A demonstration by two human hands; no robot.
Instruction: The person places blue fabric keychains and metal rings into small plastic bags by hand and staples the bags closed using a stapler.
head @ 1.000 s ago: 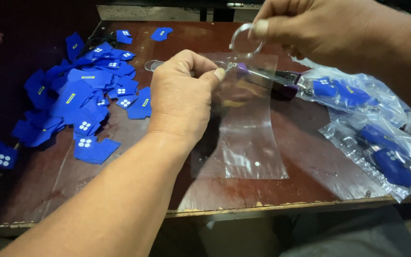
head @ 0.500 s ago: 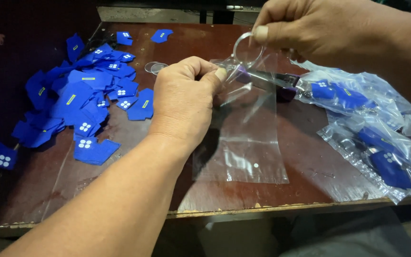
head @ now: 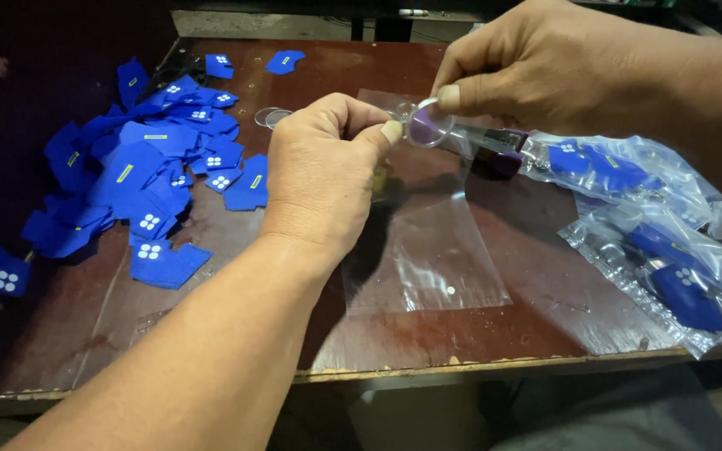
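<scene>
Head view: looking down on a dark red worktop point(head: 211, 334), both hands meeting at upper centre of the frame.
Left hand point(head: 323, 171): centre of frame, grip pinched shut on the top edge of a clear bag point(head: 428, 250), thumb tip just beside the ring.
Right hand point(head: 545, 71): upper right, thumb and forefinger closed on a small round clear ring point(head: 428, 125), held at the mouth of the bag.
Bag: flat, see-through, hanging from the left grip down to the worktop at centre; whether the ring is inside its mouth cannot be told.
Blue patches point(head: 152, 167): loose heap at left of frame, some with white dots, well apart from the hands.
Filled bags point(head: 670, 242): pile at right edge, blue pieces inside.
Dark block point(head: 499, 150): just below the right hand, kind not clear.
Clear discs point(head: 271, 117): upper centre-left, flat on the worktop beside the heap.
</scene>
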